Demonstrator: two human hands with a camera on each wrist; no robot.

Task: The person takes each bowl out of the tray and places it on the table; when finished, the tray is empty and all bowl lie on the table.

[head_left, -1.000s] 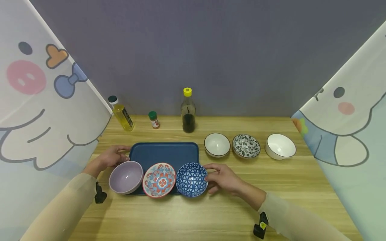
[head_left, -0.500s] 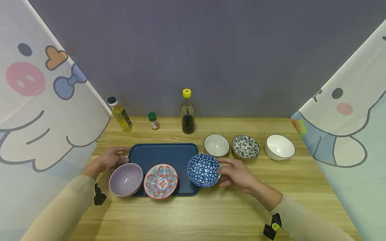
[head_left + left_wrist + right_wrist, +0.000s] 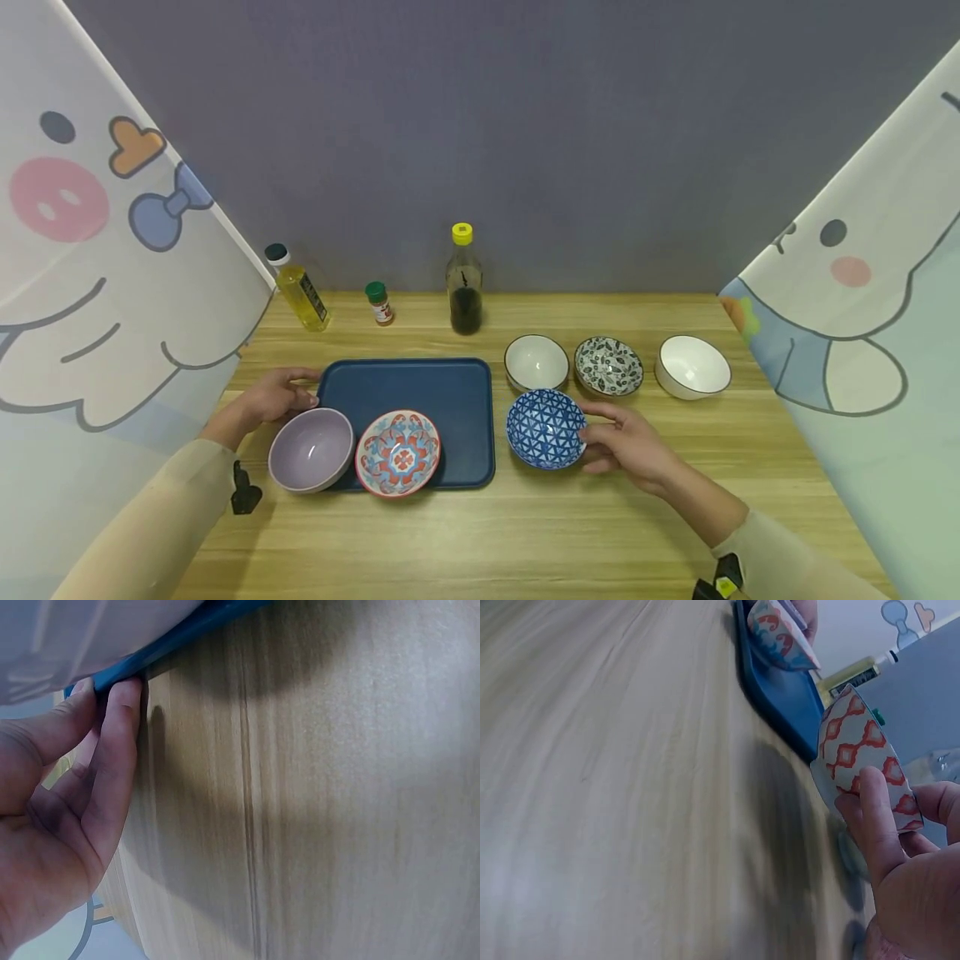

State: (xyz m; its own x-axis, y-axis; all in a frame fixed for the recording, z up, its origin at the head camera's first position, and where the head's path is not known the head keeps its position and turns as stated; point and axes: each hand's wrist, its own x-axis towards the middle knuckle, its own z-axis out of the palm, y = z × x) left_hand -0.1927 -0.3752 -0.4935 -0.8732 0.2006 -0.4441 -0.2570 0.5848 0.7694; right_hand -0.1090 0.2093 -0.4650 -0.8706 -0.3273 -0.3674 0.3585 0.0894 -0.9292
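Note:
The right hand (image 3: 626, 443) grips the right rim of a bowl (image 3: 546, 428) with a blue triangle pattern inside, raised off the table to the right of the blue tray (image 3: 465, 417). Red marks cover that bowl's outer side (image 3: 860, 742) in the right wrist view, where the hand's fingers (image 3: 877, 814) lie against it. At the tray's left edge, the left hand (image 3: 273, 398) pinches the tray rim (image 3: 180, 637) between thumb and fingers. A purple bowl (image 3: 311, 450) and a red-and-blue patterned bowl (image 3: 398, 454) stand at the tray's front left.
Behind the raised bowl stand a white bowl (image 3: 536, 363), a leaf-patterned bowl (image 3: 608, 366) and a deeper white bowl (image 3: 693, 367). Along the back are an oil bottle (image 3: 302, 296), a green-capped jar (image 3: 380, 305) and a yellow-capped dark bottle (image 3: 466, 296).
The right hand has lifted the blue-patterned bowl from the tray's front right and carried it rightward, past the tray's edge. The left hand keeps its place at the tray.

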